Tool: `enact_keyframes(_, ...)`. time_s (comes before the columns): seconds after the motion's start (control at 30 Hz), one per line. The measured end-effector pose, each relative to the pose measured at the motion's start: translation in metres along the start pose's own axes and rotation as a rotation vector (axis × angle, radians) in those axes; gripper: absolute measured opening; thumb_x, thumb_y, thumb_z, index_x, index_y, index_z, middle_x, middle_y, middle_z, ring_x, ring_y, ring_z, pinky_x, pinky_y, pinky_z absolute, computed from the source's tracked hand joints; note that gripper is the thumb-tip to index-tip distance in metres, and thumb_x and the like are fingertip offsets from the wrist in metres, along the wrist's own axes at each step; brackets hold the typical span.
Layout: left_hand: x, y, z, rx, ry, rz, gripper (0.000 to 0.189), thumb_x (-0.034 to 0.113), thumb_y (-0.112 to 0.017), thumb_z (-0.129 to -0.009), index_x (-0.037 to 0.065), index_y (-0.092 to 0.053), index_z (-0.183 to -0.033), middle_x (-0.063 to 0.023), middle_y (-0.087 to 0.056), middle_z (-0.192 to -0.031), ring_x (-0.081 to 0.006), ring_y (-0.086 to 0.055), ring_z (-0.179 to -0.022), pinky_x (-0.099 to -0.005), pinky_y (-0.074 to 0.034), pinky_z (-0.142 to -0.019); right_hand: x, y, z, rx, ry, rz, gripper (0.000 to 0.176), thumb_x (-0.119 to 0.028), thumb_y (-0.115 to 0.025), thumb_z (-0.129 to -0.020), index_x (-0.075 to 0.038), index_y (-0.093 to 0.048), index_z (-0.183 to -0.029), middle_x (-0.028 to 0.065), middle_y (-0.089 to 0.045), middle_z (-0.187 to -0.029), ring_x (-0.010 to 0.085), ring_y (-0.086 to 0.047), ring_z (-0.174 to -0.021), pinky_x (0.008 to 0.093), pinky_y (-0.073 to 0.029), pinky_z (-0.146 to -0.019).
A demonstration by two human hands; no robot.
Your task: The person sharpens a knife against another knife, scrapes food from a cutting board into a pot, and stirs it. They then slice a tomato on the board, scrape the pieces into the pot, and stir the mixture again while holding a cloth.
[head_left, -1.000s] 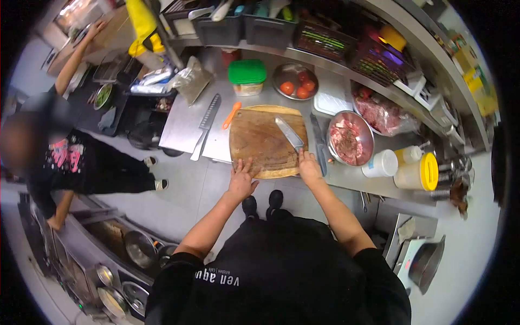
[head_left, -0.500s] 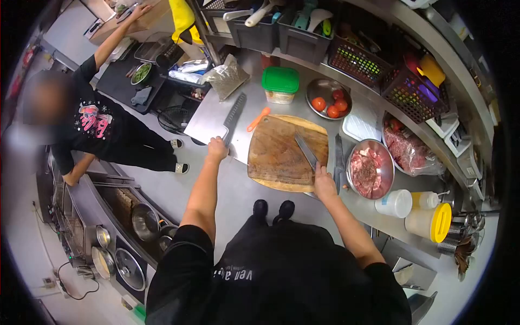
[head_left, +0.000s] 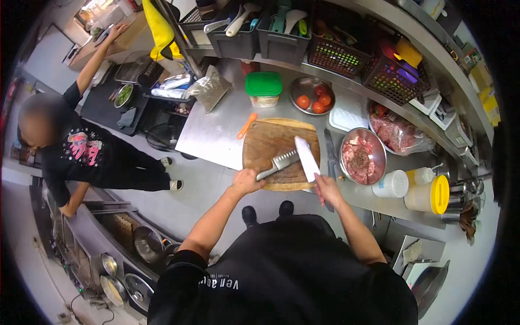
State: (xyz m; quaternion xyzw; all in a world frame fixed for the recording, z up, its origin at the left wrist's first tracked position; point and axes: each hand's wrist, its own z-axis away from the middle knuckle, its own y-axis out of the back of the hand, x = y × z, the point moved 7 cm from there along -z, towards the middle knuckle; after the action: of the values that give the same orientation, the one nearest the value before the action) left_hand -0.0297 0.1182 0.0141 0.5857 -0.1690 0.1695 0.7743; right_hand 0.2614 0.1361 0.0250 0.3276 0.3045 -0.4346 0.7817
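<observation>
My left hand (head_left: 247,182) is closed around the handle of a dimpled knife (head_left: 284,160), whose blade lies over the wooden cutting board (head_left: 265,135). My right hand (head_left: 327,191) grips a second knife (head_left: 306,157) with a broad, bright blade, held over the board's right part. The two blades are close together; whether they touch I cannot tell. An orange peeler (head_left: 247,125) lies at the board's upper left edge. Another dark knife (head_left: 330,149) lies right of the board, beside a steel bowl of seasoned meat (head_left: 359,158).
Behind the board stand a green-lidded tub (head_left: 263,85) and a bowl of tomatoes (head_left: 312,95). White (head_left: 394,184) and yellow-lidded containers (head_left: 439,194) stand at right. Utensil bins (head_left: 284,40) line the shelf above. A co-worker (head_left: 81,146) stands at left, one arm stretched up.
My left hand has brought the dimpled knife from the counter at left onto the board. In my right hand the other knife has turned, showing its blade broadside. The whole view has shifted.
</observation>
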Motion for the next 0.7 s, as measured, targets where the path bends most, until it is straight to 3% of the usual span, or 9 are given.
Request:
enact_keyframes(0.13, 0.001, -0.009, -0.011, -0.003, -0.017, -0.038, 0.067, 0.072, -0.053, -0.077, 0.008, -0.068, -0.093, -0.0184, -0.068, -0.080, -0.0326, -0.067, -0.082, -0.0448, -0.052, -0.074, 0.041, -0.030, -0.004, -0.024, -0.155, 0.130, 0.051, -0.047, -0.044, -0.095, 0.001, -0.058, -0.083, 0.0137, -0.056, -0.058, 0.0262, -0.056, -0.042, 0.0379, -0.045, -0.040)
enact_keyframes(0.2, 0.000, -0.014, -0.016, -0.035, 0.000, -0.092, 0.065, 0.070, -0.051, -0.080, 0.010, -0.067, -0.100, -0.0183, -0.068, -0.081, -0.0334, -0.068, -0.081, -0.0456, -0.053, -0.072, 0.031, -0.032, -0.019, 0.206, 0.176, 0.486, 0.055, -0.047, -0.044, -0.093, 0.005, -0.062, -0.088, 0.0256, -0.064, -0.075, 0.0417, -0.064, -0.068, 0.0475, -0.050, -0.061)
enact_keyframes(0.23, 0.000, -0.015, -0.017, -0.022, 0.002, -0.113, 0.064, 0.068, -0.050, -0.082, 0.008, -0.067, -0.095, -0.0183, -0.068, -0.079, -0.0337, -0.068, -0.077, -0.0454, -0.053, -0.069, 0.030, -0.028, -0.037, 0.205, 0.121, 0.408, 0.058, -0.048, -0.044, -0.093, 0.007, -0.063, -0.093, 0.0315, -0.062, -0.091, 0.0488, -0.060, -0.089, 0.0519, -0.047, -0.078)
enact_keyframes(0.3, 0.000, -0.023, -0.017, -0.016, 0.009, -0.124, 0.063, 0.067, -0.049, -0.083, 0.007, -0.066, -0.090, -0.0183, -0.068, -0.076, -0.0340, -0.068, -0.074, -0.0453, -0.054, -0.066, 0.010, -0.005, -0.085, 0.374, 0.223, 0.644, 0.061, -0.051, -0.045, -0.093, 0.007, -0.062, -0.093, 0.0245, -0.065, -0.078, 0.0409, -0.065, -0.071, 0.0479, -0.050, -0.065)
enact_keyframes(0.37, 0.004, -0.022, -0.016, 0.102, -0.077, -0.128, 0.060, 0.065, -0.048, -0.085, 0.006, -0.064, -0.082, -0.0177, -0.067, -0.071, -0.0343, -0.068, -0.067, -0.0450, -0.054, -0.059, -0.025, 0.021, -0.111, 0.413, 0.197, 0.617, 0.064, -0.053, -0.043, -0.093, 0.008, -0.064, -0.092, 0.0280, -0.065, -0.084, 0.0449, -0.063, -0.082, 0.0500, -0.048, -0.074)
enact_keyframes(0.47, 0.001, -0.022, -0.015, 0.107, -0.083, -0.158, 0.059, 0.064, -0.048, -0.085, 0.007, -0.063, -0.081, -0.0174, -0.066, -0.068, -0.0342, -0.067, -0.064, -0.0449, -0.053, -0.055, -0.063, 0.012, -0.045, 0.260, 0.012, 0.462, 0.058, -0.049, -0.040, -0.095, 0.003, -0.062, -0.086, 0.0270, -0.065, -0.084, 0.0427, -0.064, -0.084, 0.0497, -0.049, -0.073)
enact_keyframes(0.5, 0.003, -0.019, -0.015, 0.120, -0.096, -0.142, 0.058, 0.063, -0.049, -0.086, 0.007, -0.063, -0.082, -0.0174, -0.066, -0.067, -0.0344, -0.067, -0.063, -0.0458, -0.053, -0.055, -0.037, 0.005, -0.038, 0.275, 0.173, 0.568, 0.058, -0.050, -0.040, -0.095, 0.003, -0.063, -0.093, 0.0273, -0.065, -0.086, 0.0421, -0.064, -0.086, 0.0490, -0.048, -0.077)
enact_keyframes(0.57, 0.003, -0.017, -0.018, 0.117, -0.088, -0.143, 0.057, 0.062, -0.049, -0.086, 0.007, -0.063, -0.082, -0.0174, -0.066, -0.067, -0.0343, -0.067, -0.062, -0.0458, -0.053, -0.055, 0.013, -0.016, -0.012, 0.146, 0.068, 0.578, 0.059, -0.050, -0.041, -0.095, 0.005, -0.063, -0.100, 0.0287, -0.065, -0.089, 0.0434, -0.063, -0.089, 0.0487, -0.047, -0.080)
enact_keyframes(0.7, 0.001, -0.023, -0.016, 0.106, -0.077, -0.145, 0.056, 0.062, -0.050, -0.086, 0.007, -0.062, -0.082, -0.0173, -0.066, -0.067, -0.0339, -0.067, -0.062, -0.0458, -0.053, -0.055, 0.012, -0.018, -0.068, 0.242, 0.168, 0.595, 0.061, -0.050, -0.041, -0.094, 0.007, -0.063, -0.099, 0.0310, -0.063, -0.088, 0.0468, -0.061, -0.087, 0.0511, -0.047, -0.079)
